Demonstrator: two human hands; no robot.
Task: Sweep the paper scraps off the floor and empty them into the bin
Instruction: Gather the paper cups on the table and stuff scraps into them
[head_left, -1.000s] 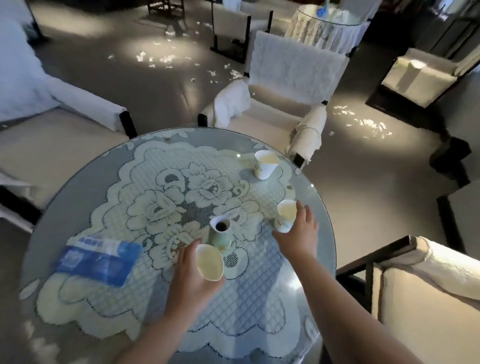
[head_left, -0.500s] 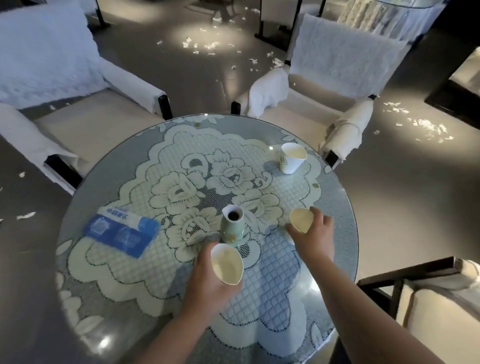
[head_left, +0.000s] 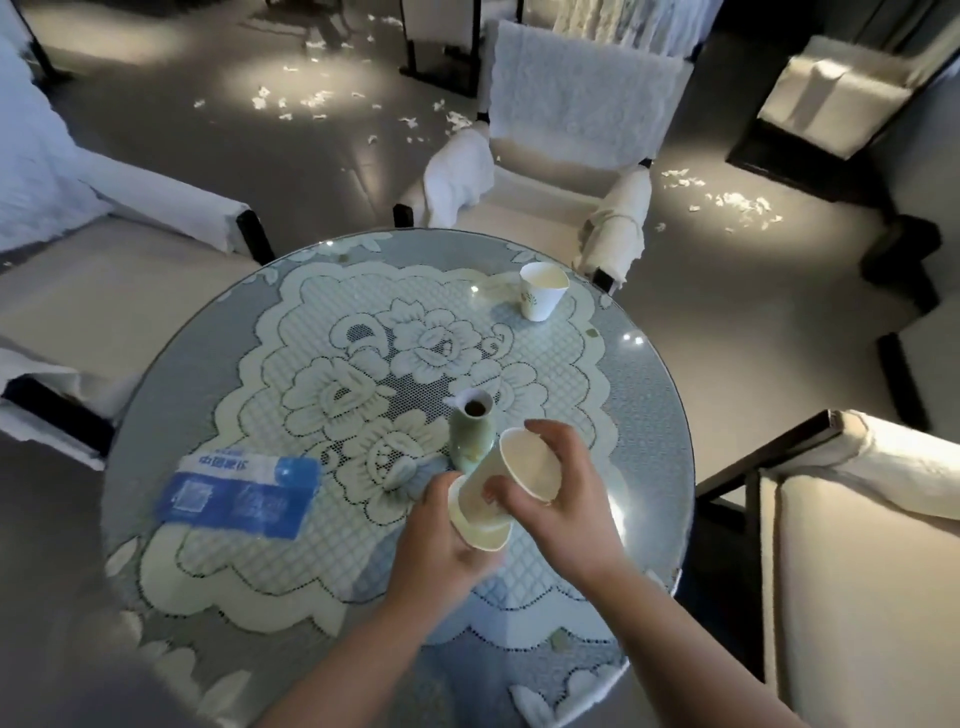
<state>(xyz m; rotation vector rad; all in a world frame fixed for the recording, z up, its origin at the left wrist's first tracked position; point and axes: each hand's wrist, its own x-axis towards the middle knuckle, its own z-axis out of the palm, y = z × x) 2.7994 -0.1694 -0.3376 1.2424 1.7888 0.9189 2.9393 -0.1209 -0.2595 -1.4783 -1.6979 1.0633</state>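
Right hand (head_left: 558, 483) grip closed on upper paper cup (head_left: 511, 480), nesting it into lower cup (head_left: 480, 527) held by left hand (head_left: 441, 540). Paper scraps (head_left: 291, 101) on floor, well apart, unswept. Risk: elbow knocks green vase (head_left: 470, 434) on tabletop (head_left: 208, 364).

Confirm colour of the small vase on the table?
Pale green vase, dark inside the mouth; head view.
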